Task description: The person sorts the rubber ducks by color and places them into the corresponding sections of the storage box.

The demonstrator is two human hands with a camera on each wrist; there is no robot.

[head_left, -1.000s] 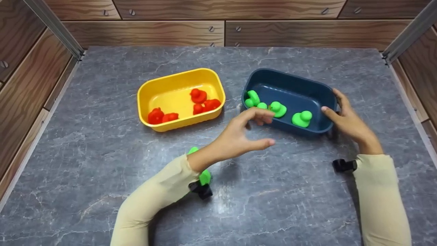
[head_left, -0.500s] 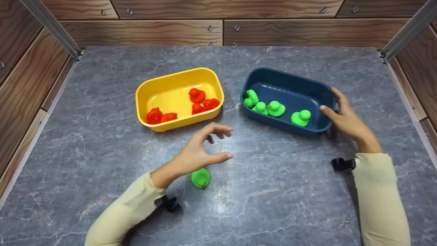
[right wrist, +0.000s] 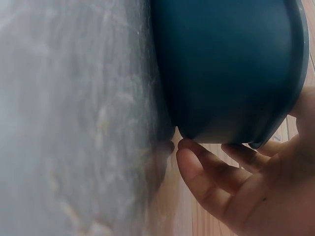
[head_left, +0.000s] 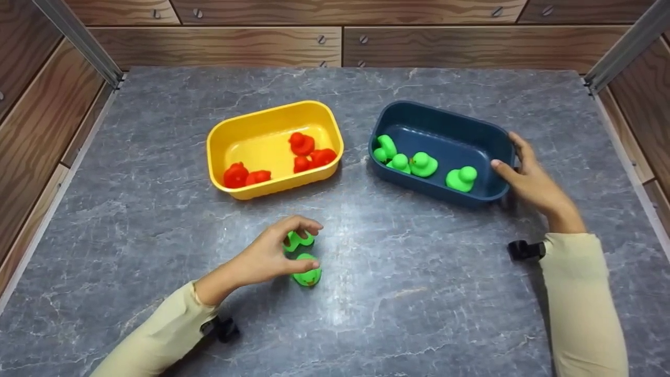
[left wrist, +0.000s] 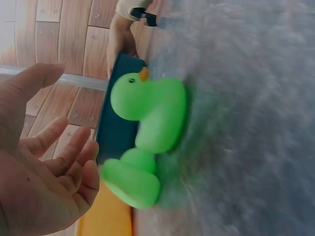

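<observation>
My left hand [head_left: 261, 257] hovers over two green rubber ducks, thumb and fingers spread apart with nothing between them. The nearer duck [head_left: 306, 277] stands on the table, partly behind the thumb; the farther duck [head_left: 300, 241] lies tipped over, partly covered by the fingers. Both ducks show beyond the palm in the left wrist view, the upright duck [left wrist: 162, 110] with an orange beak. My right hand [head_left: 539, 186] grips the right end of a dark blue bin [head_left: 445, 118], thumb over the rim and fingers outside against the wall [right wrist: 226, 73]. Several green ducks [head_left: 423, 165] lie in that bin.
A yellow bin [head_left: 261, 118] holding several red ducks [head_left: 301, 144] stands left of the blue one. Wood-patterned panels [head_left: 220, 47] border the grey marbled table [head_left: 419, 314] at the back and sides.
My left hand has moved left and toward me, from beside the blue bin to above the two loose green ducks. The right hand has kept its grip on the bin.
</observation>
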